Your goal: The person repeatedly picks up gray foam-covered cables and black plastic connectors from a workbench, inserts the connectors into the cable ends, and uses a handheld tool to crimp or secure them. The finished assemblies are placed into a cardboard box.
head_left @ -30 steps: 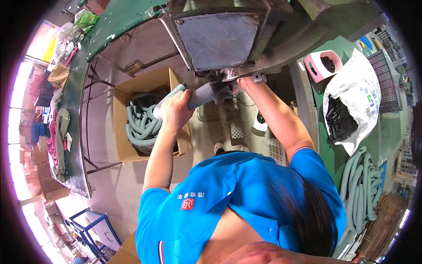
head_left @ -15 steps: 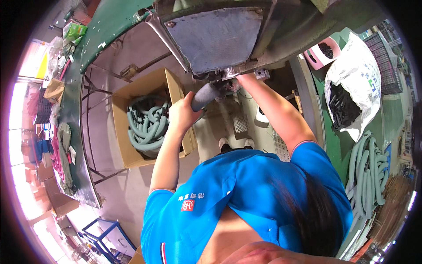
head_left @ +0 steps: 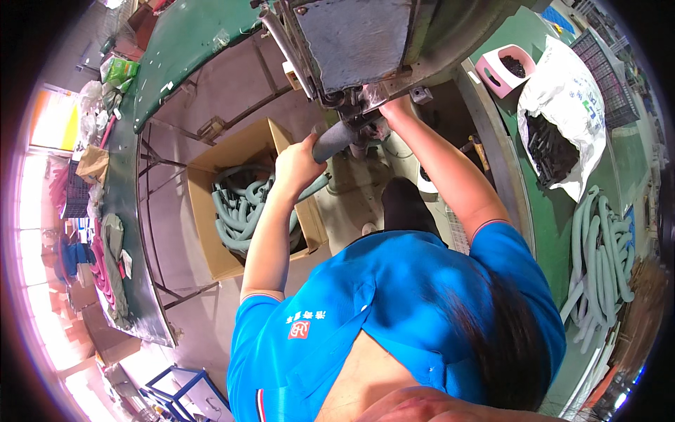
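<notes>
My left hand (head_left: pixel 299 167) is wrapped round a thick grey-green tube (head_left: pixel 333 143), with the thumb along its top. The tube slants away to the right, and its far end meets the metal fittings under the machine (head_left: pixel 355 46). A short length of grey-green hose shows below my left hand, above the cardboard box. My right hand (head_left: pixel 395 105) reaches up to the machine's underside, beside a shiny metal part (head_left: pixel 373 98). Its fingers are mostly hidden there, so what they touch does not show.
A cardboard box (head_left: pixel 261 205) holding several grey-green hoses stands at left, beside the green table (head_left: pixel 193 42). On the right bench are a pink bin (head_left: pixel 503 76), a white sack (head_left: pixel 562 105) of black parts and a pile of hoses (head_left: pixel 599 260). A dark-trousered leg (head_left: pixel 408 204) shows below.
The machine sits higher in the picture and the box slightly lower and further right. One leg has come up in front of me, where both shoes showed before. My left hand still grips the tube.
</notes>
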`<state>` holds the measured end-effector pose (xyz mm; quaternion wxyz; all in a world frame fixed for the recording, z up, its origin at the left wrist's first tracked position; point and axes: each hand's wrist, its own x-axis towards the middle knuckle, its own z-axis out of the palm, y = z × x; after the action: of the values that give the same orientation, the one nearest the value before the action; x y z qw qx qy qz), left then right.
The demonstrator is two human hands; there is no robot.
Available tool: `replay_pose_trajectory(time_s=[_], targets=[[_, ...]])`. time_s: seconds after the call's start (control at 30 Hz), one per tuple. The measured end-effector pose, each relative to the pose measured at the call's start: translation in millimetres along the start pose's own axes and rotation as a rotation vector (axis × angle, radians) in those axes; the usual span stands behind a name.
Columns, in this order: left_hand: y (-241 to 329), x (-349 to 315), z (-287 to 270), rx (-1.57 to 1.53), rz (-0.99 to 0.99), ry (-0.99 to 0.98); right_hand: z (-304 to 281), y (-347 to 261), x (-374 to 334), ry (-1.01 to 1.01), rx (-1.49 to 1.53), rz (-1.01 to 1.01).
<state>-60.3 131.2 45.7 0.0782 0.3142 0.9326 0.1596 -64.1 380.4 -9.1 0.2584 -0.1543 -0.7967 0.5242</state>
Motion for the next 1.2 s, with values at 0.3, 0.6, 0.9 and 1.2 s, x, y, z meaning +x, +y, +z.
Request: replay_pose_trajectory(time_s=[0.3,0.6,0.9,1.2], targets=[[0,2,0,0.014,-0.02,-0.01,-1,-3,-3,0.039,-0.043,-0.035],[11,-1,-18,-0.022,-0.018,0.018,-6,-2,4,-0.087,0.198,0.134],[8,-72,-30,-0.017,0.298,-0.064,-50,-73,-97,-0.486,0.715,0.704],[45,-162,-21,-0.194,0.352,-0.069,-71,-130,-206,-0.487,0.962,0.68]])
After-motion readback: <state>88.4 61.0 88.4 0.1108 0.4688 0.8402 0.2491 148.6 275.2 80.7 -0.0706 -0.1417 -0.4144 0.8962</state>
